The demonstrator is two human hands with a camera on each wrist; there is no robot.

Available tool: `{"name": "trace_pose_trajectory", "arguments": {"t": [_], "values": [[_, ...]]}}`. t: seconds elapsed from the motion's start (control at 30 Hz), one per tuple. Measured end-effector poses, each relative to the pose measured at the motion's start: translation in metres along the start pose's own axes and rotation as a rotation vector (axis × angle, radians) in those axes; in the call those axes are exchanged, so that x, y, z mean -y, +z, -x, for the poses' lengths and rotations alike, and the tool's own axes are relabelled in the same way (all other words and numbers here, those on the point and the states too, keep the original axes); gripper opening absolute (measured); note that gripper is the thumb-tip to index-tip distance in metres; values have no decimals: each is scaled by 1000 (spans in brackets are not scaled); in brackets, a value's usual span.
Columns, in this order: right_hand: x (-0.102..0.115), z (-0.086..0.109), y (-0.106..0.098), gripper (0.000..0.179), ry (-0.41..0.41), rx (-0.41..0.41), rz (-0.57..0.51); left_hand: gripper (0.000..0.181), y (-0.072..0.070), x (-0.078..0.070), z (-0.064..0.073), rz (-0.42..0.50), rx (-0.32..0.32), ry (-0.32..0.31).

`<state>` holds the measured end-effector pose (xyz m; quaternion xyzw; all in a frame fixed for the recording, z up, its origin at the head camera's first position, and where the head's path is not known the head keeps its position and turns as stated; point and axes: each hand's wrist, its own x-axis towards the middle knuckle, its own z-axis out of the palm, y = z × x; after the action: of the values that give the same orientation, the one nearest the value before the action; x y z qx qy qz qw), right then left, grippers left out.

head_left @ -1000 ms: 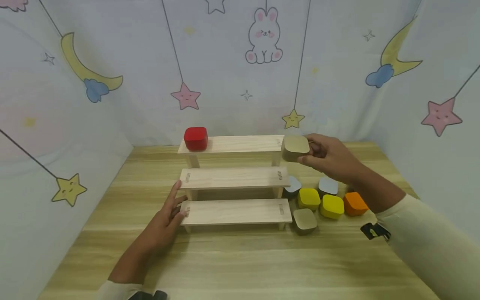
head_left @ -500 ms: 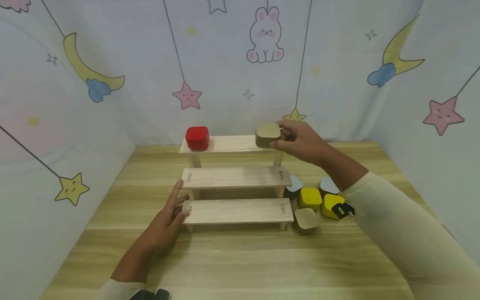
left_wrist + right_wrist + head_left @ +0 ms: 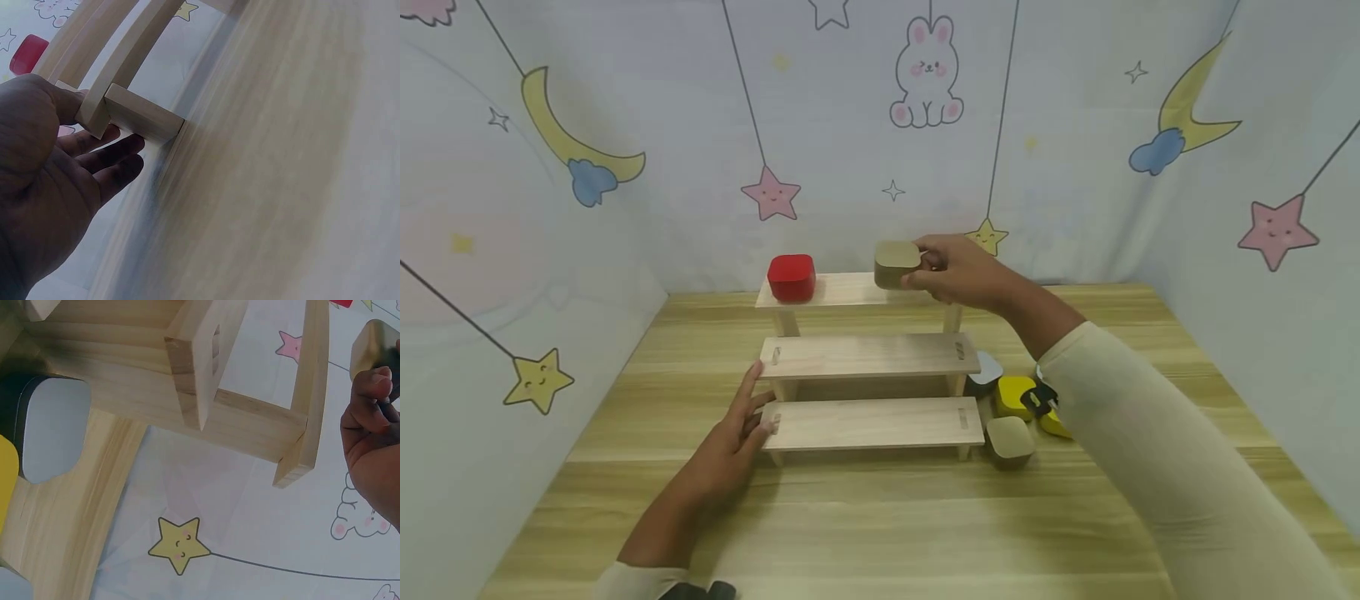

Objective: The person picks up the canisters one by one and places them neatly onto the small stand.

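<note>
In the head view my right hand [image 3: 951,271] pinches a khaki-gold rounded-square block [image 3: 895,265] at the top board of a three-step wooden shelf [image 3: 868,356]. Whether the block touches the board is unclear. The right wrist view shows thumb and fingers curled at that block [image 3: 370,347]. Left of it, a red rounded block [image 3: 792,279] sits on the same board's left end. My left hand [image 3: 726,454] holds the shelf's left side, thumb on the lowest board's end. Its fingertips reach the wooden leg [image 3: 144,112] in the left wrist view.
Right of the shelf, a second khaki-gold block [image 3: 1010,440], yellow blocks [image 3: 1015,396] and a light grey-topped block [image 3: 987,372] stand on the wood-grain table [image 3: 880,525]. My right sleeve [image 3: 1142,425] covers part of this group. A printed curtain [image 3: 850,100] stands behind.
The right hand has carried the khaki-gold block leftward from the shelf's right end toward the middle of the top board. The left hand stays at the shelf's left side.
</note>
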<state>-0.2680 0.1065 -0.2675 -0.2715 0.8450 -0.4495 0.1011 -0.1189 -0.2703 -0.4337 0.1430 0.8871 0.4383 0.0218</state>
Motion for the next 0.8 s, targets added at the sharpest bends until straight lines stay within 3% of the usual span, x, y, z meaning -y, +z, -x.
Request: {"name": "trace_pose_trajectory", "arguments": {"t": [0.37, 0.6, 0.8], "values": [[11, -21, 11, 47, -13, 88, 74, 91, 0, 3, 0, 13, -4, 4], [10, -29, 19, 74, 34, 117, 48, 90, 1, 3, 0, 14, -7, 11], [14, -34, 23, 72, 41, 127, 80, 90, 1, 1, 0, 18, -6, -1]]}}
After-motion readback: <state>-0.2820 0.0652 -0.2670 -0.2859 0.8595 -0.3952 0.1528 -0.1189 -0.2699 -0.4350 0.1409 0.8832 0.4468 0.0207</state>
